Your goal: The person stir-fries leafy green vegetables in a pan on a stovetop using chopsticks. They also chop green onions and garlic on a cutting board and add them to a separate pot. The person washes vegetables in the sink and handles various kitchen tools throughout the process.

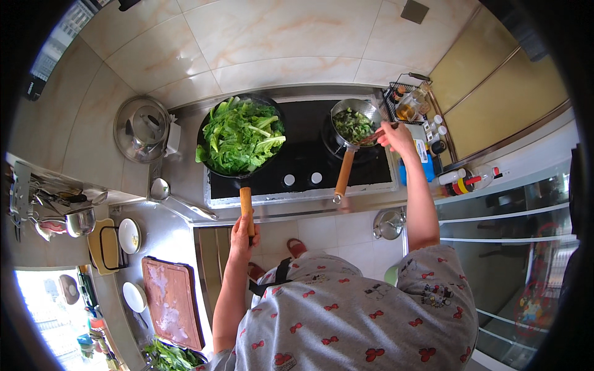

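Note:
My left hand grips the wooden handle of a dark wok on the left burner. Leafy greens with pale stalks heap up to the wok's rim. Over the right burner sits a metal saucepan holding chopped greens in dark liquid. My right hand holds chopsticks, their tips down among those greens. The saucepan's wooden handle points towards me, untouched.
A ladle lies left of the black cooktop, beneath a glass lid against the wall. Condiment bottles and a wire basket line the right side. A wooden cutting board and bowls occupy the left counter.

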### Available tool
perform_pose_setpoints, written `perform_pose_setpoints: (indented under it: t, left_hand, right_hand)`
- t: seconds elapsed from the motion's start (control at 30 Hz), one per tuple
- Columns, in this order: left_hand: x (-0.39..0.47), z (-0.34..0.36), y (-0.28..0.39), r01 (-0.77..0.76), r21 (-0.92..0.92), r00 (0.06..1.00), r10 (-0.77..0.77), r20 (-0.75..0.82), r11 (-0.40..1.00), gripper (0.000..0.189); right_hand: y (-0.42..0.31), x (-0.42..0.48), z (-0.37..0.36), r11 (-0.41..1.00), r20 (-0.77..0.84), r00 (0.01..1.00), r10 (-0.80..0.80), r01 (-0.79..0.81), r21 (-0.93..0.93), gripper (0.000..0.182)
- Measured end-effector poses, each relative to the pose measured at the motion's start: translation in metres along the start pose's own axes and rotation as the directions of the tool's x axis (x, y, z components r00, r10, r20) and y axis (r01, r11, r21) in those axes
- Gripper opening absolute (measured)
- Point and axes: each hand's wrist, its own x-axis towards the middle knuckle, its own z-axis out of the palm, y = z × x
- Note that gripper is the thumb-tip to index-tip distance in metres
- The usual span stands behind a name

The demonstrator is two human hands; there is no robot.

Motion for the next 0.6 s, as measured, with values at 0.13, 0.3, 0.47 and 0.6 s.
perform_pose_setpoints:
  t: [0.13,0.3,0.47,0.6]
  left_hand:
    - [0.001,0.000,0.000,0.004,0.011,1.000,-0.004,-0.012,1.000,0.048]
    - [0.001,-0.002,-0.001,-0.018,0.015,1.000,0.018,0.000,1.000,0.049]
    - [0.002,0.001,0.002,-0.008,0.024,1.000,0.008,-0.004,1.000,0.049]
    - [-0.001,-0.002,-0.001,-0.018,0.026,1.000,0.019,-0.020,1.000,0.049]
  right_hand:
    - [0.023,0.021,0.020,0.999,-0.080,0.997,-0.015,0.019,0.049,0.043]
    - [0.025,0.056,0.034,0.969,-0.346,0.938,0.005,0.082,0.235,0.044]
    - [0.048,0.077,0.067,0.964,-0.268,0.957,-0.107,0.166,0.208,0.040]
    - [0.026,0.046,0.041,0.987,0.030,0.993,-0.114,0.109,0.119,0.037]
